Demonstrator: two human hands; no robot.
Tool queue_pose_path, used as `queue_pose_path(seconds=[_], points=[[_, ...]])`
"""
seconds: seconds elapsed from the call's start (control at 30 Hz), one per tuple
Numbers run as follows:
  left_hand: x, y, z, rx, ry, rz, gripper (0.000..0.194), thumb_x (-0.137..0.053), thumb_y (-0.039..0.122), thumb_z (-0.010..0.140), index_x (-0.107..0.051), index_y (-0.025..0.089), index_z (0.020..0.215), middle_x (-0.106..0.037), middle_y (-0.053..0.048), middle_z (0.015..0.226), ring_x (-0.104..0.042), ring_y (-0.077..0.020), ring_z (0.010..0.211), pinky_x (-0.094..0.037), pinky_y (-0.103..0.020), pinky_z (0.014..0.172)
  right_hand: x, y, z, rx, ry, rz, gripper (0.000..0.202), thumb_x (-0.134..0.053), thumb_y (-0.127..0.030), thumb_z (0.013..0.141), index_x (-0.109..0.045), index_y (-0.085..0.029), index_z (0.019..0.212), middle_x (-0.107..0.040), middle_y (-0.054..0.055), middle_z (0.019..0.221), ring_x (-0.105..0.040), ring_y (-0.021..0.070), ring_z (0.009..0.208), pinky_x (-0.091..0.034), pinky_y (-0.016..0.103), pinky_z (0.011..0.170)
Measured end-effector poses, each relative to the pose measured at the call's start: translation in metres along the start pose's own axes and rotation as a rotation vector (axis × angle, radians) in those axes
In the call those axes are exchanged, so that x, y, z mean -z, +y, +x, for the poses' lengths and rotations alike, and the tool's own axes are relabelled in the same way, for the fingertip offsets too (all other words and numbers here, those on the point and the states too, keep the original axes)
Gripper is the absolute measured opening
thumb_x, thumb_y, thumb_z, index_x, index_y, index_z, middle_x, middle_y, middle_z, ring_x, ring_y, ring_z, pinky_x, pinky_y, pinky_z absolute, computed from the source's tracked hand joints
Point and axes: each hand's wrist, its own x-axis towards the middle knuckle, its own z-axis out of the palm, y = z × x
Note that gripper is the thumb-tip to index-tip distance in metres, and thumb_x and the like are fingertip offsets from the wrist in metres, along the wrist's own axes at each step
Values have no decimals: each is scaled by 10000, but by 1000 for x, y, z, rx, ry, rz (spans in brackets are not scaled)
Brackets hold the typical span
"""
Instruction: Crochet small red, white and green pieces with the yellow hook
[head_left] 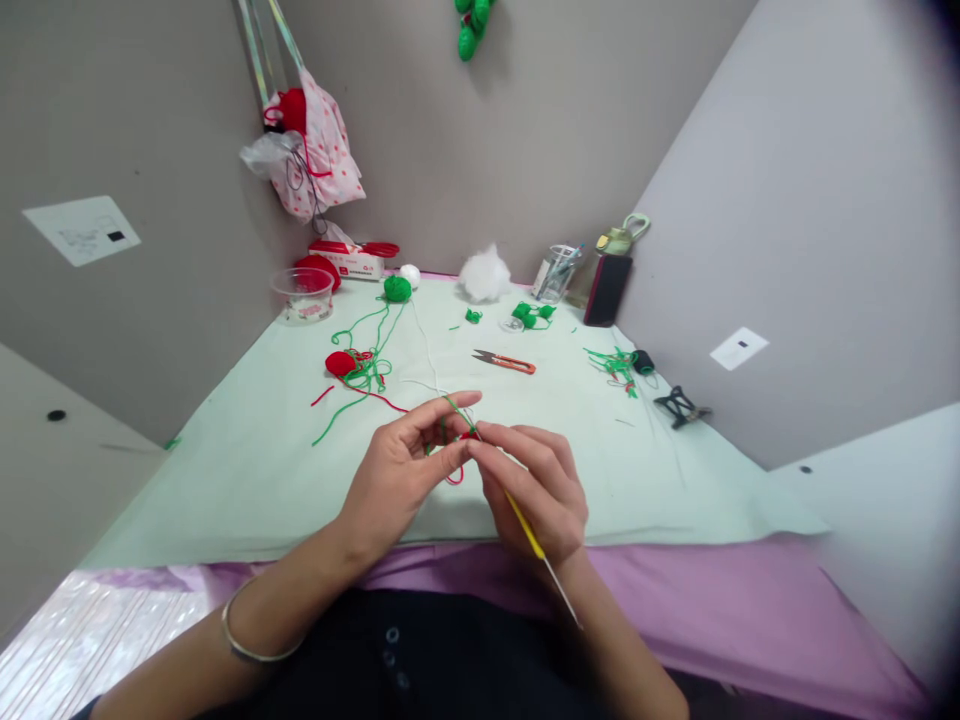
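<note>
Pinching green yarn [454, 408], left hand [401, 470] meets right hand [540, 490] gripping crochet hook [534, 540], near cloth's front edge [675, 535].

Landmark: the orange-handled metal thread snips [505, 360] on the pale green paper table cover [247, 470]. Left of them lies the small red crocheted piece [341, 363]; behind that, the clear plastic bowl [303, 294]. Behind the snips sits the white stuffing tuft [484, 273]; right, the black binder clip [679, 406]. Before them meet the left hand [401, 470] and right hand [536, 490].
</note>
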Motion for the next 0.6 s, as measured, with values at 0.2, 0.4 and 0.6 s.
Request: queue_pose_path(seconds=[0.2, 0.4, 0.6], points=[[-2, -5, -2, -358, 130, 335, 278, -747, 140, 903, -787, 245, 1157, -694, 10, 914, -667, -134, 946, -532, -239, 899, -6, -6, -4, 84, 61, -103, 364, -593, -13, 913, -713, -213, 1193, -791, 101, 1128, -718, 234, 1038, -642, 395, 870], [2, -10, -2, -667, 180, 621, 403, -701, 37, 921, -721, 242, 1267, -715, 6, 994, -671, -119, 963, -536, -233, 941, -4, -12, -4, 49, 43, 56, 301, -545, 6, 900, -686, -167, 1101, -738, 146, 1135, -723, 220, 1035, -653, 355, 798], [4, -11, -2, -762, 195, 664, 400, -704, 21, 923, -719, 241, 1256, -722, 0, 988, -670, -129, 941, -563, -251, 896, 0, -17, -3, -43, -10, 137, 279, -541, -11, 915, -673, -183, 1089, -726, 144, 1130, -731, 223, 1017, -653, 366, 801]])
